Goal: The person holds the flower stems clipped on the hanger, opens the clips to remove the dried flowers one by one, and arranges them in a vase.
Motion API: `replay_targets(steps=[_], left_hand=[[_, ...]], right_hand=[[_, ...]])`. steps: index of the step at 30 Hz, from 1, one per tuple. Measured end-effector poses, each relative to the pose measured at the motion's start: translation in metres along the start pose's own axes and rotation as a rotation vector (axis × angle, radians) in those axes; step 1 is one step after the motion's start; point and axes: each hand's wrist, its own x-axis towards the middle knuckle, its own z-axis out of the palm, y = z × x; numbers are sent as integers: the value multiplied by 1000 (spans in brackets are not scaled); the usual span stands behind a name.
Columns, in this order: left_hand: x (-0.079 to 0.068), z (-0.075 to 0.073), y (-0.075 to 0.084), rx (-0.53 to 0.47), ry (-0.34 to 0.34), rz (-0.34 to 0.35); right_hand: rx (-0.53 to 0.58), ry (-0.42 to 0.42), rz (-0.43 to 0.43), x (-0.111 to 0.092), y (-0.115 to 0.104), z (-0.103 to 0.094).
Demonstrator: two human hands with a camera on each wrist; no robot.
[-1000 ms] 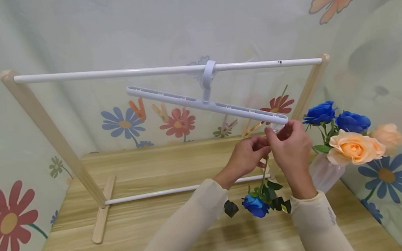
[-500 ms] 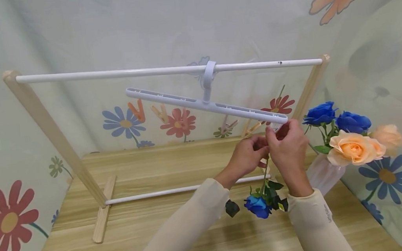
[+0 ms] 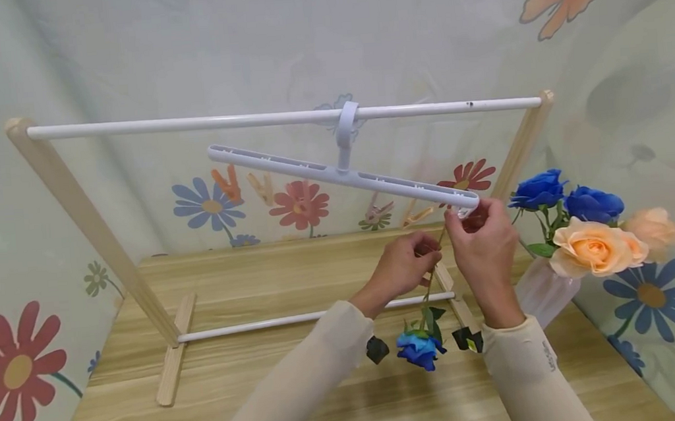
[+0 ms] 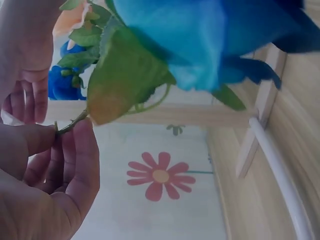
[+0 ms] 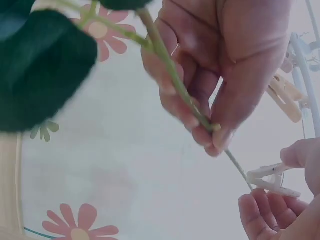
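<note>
A blue rose hangs head down, its green stem pinched between thumb and fingers of my left hand. In the left wrist view that left hand grips the stem below a large green leaf. My right hand is at the low right end of a pale blue clip hanger. Its thumb and fingers squeeze a white clothespin, seen in the right wrist view. The stem's thin end reaches the clothespin's tip. The hanger hooks over the white rod and tilts down to the right.
Other clothespins hang below the hanger: an orange one, a cream one, a pinkish one and a yellowish one. Right of the wooden stand post, a pale vase holds blue and peach roses.
My left hand has shifted left and slightly down along with the rose, and the stem now shows between the hands. The hanger has moved slightly left. My right hand stays at its end.
</note>
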Motion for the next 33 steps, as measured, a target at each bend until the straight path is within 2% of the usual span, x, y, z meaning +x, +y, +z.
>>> replay_targets(steps=[4, 9, 12, 16, 19, 22, 27, 30, 33], left_hand=[[-3, -8, -2, 102, -16, 12], [-8, -21, -4, 334, -28, 75], [-11, -28, -4, 470, -24, 126], [-15, -37, -3, 573, -33, 159], [-18, -41, -2, 671, -41, 169], [-21, -44, -2, 803, -45, 177], [-27, -44, -2, 1058, -31, 209], [-32, -42, 0, 1169, -27, 227], [-35, -41, 4, 1215, -33, 214]], right_hand=[[33, 13, -38, -1, 4, 2], [79, 17, -138, -2, 14, 6], [68, 14, -186, -5, 21, 8], [29, 19, -247, -8, 28, 10], [-21, 30, -362, -9, 34, 13], [-113, 24, -538, -11, 41, 16], [-244, -57, -822, -18, 50, 20], [-263, -134, -924, -22, 52, 24], [-263, -195, -969, -25, 52, 26]])
